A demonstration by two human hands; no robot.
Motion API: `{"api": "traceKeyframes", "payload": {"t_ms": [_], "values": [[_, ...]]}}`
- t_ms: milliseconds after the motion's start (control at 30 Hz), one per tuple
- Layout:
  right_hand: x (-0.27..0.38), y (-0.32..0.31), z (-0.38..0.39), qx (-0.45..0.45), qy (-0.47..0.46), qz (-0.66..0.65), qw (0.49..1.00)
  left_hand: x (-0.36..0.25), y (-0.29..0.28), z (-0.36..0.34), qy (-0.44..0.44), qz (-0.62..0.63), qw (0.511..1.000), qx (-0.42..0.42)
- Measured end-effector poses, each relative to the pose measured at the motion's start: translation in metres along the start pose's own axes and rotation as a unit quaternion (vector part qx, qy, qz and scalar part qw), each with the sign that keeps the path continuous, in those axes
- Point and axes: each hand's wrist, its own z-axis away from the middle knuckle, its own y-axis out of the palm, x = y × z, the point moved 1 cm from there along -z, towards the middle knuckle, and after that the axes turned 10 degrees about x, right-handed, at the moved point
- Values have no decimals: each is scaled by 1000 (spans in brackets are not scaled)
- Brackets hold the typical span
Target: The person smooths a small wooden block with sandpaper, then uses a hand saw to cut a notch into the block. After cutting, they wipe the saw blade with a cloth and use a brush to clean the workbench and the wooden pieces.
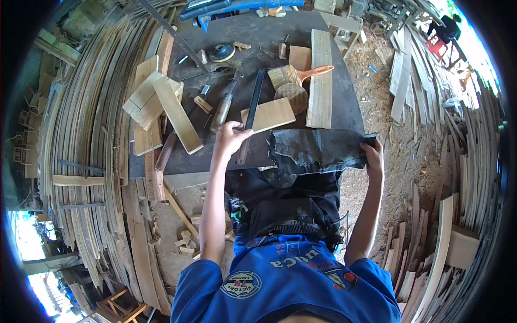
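My right hand point(372, 155) is closed on the right end of a torn, dark grey-black sheet point(320, 151). The sheet spans the bench's near edge, its lower edge ragged and its material unclear. My left hand point(231, 139) has its fingers closed around a long, flat dark bar point(255, 99), which slants across a pale wooden block point(273, 114). Its fingers partly hide the bar and the block's left end. Just left of the bar lies a wooden-handled chisel point(223, 110). Behind the block, a wide paintbrush point(299, 75) rests over a round wooden disc point(291, 99).
A long pale board point(321, 81) lies along the right of the dark bench point(347, 102). Stacked wood pieces point(156, 102) and a handsaw point(177, 40) occupy its left side. A round sanding disc point(221, 52) is farther back. Timber piles point(97, 140) flank the bench.
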Motion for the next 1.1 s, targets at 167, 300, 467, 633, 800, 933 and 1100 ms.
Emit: {"api": "traceKeyframes", "payload": {"t_ms": [167,300,467,633,800,933,1100], "values": [[-1,8,-3,-11,-3,52,999,-21,6,35,-14,376,916,141],[3,13,-1,-15,9,41,999,-39,47,38,-26,314,945,93],[3,11,0,-17,-10,61,998,-31,73,28,52,135,989,27],[6,15,2,-27,3,47,999,-33,70,40,127,-170,975,-63],[4,10,0,-22,11,45,999,-28,76,46,145,-205,957,-143],[4,10,1,-12,3,23,1000,-25,81,50,156,-190,955,-166],[8,19,2,-9,-14,5,1000,-29,96,48,117,-191,962,-153]]}}
